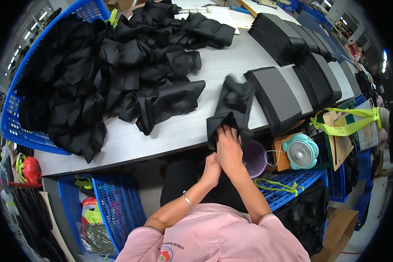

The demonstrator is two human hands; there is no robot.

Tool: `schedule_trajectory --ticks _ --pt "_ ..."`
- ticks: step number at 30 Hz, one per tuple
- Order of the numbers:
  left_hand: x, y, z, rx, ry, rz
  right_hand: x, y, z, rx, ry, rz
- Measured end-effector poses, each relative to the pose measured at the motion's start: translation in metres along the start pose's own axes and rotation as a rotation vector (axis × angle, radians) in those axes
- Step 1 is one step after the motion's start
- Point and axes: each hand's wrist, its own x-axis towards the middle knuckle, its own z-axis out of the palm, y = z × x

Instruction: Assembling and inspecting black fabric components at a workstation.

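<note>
A piece of black fabric (231, 98), slightly blurred, lies over the table's front edge, its near end folded open. My right hand (229, 150) reaches onto that near end, the fingertips tucked against the fold and partly hidden. Just below and to the left, my left hand (211, 169) is closed at the fabric's lower corner, its fingers mostly turned away from view. A neat stack of flat black pieces (277, 94) stands right beside the fabric. To the left, a large heap of crumpled black fabric pieces (131, 65) spreads over the table.
The heap spills from a blue plastic basket (24, 133) at left. More black stacks (278, 35) stand far right. Below the table edge are a purple bin (255, 159), a teal fan (302, 151) and blue crates (118, 205). A yellow-green strap (349, 129) ties a clipboard at right.
</note>
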Motion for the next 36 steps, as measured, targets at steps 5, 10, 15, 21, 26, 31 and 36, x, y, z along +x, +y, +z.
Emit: schedule_trajectory --ticks 5,10,15,21,26,31,36 --pt "0.018 -0.026 -0.019 0.01 -0.048 0.07 -0.01 0.033 0.032 0.098 -0.321 -0.142" --pt "-0.006 0.006 -0.01 -0.151 0.105 0.274 -0.006 0.022 0.016 0.059 -0.261 0.044" --pt "-0.021 0.036 -0.011 -0.027 0.191 0.282 -0.015 0.015 0.011 0.063 -0.329 0.092" --pt "-0.065 0.032 -0.037 0.277 0.025 0.306 -0.025 0.03 0.009 0.137 -0.325 0.026" --pt "-0.041 0.056 -0.048 0.103 -0.008 0.095 -0.095 0.014 0.005 0.205 -0.405 -0.013" --pt "-0.031 0.054 -0.041 0.105 -0.109 0.03 -0.109 -0.008 -0.069 0.839 -0.2 0.16" --pt "-0.043 0.047 -0.035 0.259 -0.21 0.008 -0.088 0.049 -0.103 0.332 0.329 0.286"
